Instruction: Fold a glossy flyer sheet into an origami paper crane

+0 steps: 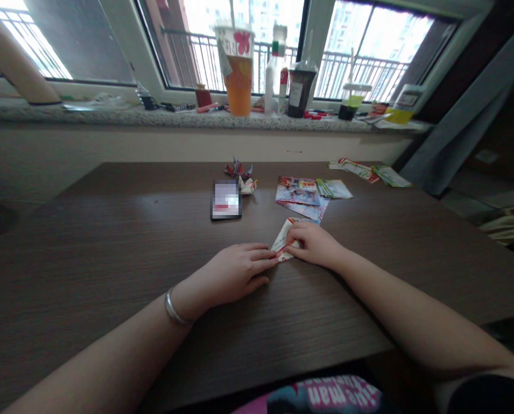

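A piece of folded printed paper (282, 236), cream with red and yellow print, lies on the brown table in front of me. My left hand (244, 269) rests flat with its fingers stretched out, the fingertips touching the paper's lower left corner. On the paper's right side, my right hand (311, 242) has its fingers bent and closed on it, thumb near the lower edge. Part of the paper is hidden beneath the right hand. Beyond it lie printed leaflets (298, 191) and a small green-and-white stack of paper (334, 188).
A tablet-like device (226, 200) with a blurred screen lies left of the leaflets. Crumpled or folded paper shapes (247, 185) sit just behind it. More paper strips (358, 170) are at the back right. Drink cups (240, 86) and bottles (276, 86) line the windowsill (175, 119).
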